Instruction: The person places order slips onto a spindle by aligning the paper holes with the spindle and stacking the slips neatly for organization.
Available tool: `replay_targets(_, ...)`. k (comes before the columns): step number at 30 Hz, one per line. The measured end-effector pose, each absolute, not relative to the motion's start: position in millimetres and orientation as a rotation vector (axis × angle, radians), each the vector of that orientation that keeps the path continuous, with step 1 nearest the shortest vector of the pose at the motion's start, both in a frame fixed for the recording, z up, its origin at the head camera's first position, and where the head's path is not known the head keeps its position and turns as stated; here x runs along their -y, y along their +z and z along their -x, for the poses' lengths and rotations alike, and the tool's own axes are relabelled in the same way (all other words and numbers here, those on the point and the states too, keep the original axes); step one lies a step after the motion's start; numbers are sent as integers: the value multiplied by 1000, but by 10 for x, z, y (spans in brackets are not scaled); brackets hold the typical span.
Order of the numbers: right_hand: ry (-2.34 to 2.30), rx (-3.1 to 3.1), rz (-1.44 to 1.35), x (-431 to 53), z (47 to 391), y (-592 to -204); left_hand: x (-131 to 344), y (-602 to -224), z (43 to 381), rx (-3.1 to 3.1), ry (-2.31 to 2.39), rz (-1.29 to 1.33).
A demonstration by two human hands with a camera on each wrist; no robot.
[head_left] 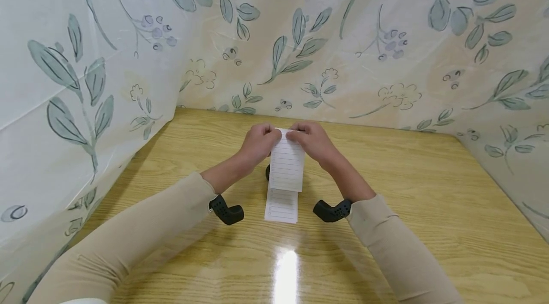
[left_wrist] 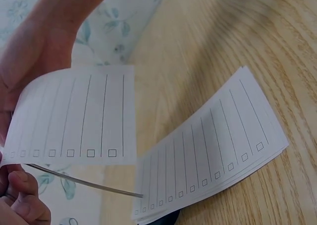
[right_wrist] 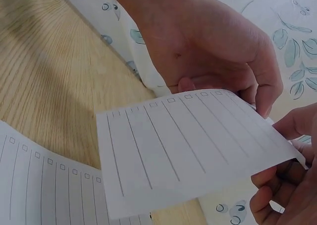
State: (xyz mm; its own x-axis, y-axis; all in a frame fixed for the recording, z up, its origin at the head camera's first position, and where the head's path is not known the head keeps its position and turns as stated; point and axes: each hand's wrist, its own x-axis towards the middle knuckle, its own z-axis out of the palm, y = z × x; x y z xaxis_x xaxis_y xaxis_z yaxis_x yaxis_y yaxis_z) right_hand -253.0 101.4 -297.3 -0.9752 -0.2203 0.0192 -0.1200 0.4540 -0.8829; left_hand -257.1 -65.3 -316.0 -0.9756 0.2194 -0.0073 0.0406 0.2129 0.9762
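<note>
A white lined sheet with a column of small checkboxes [head_left: 286, 163] hangs between my hands. My left hand [head_left: 259, 143] pinches its top left corner, thumb on the front. At the top right, my right hand [head_left: 315, 142] pinches the same edge. Below and partly behind it is a stack of similar lined sheets [head_left: 280, 206], its lower end showing. In the left wrist view a thin, slightly curved metal rod [left_wrist: 89, 185] runs from near the held sheet to the stack. A dark rounded object [head_left: 268, 172] is mostly hidden behind the papers; its kind cannot be told.
The wood-grain table [head_left: 407, 199] spreads around the papers, with a bright reflection near its front. Floral-patterned sheeting [head_left: 300, 46] rises behind the table and at both sides. Black curved devices [head_left: 227, 211] sit at both wrists, beside the beige sleeves [head_left: 150, 225].
</note>
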Motion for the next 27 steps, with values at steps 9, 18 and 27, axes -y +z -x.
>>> replay_targets(9,-1576,-2580,289,-980,2505,-3015,685,-3183,2549,-2321,1847,-272)
replay_targets(18,-1550,-2595,269,-950,2480,-3044,714,-3214,2528,-2313,1855,-270)
replay_targets(27,-1505,-2618,240,-942,2453,-3091,771,-3257,2508,-2295,1834,-300)
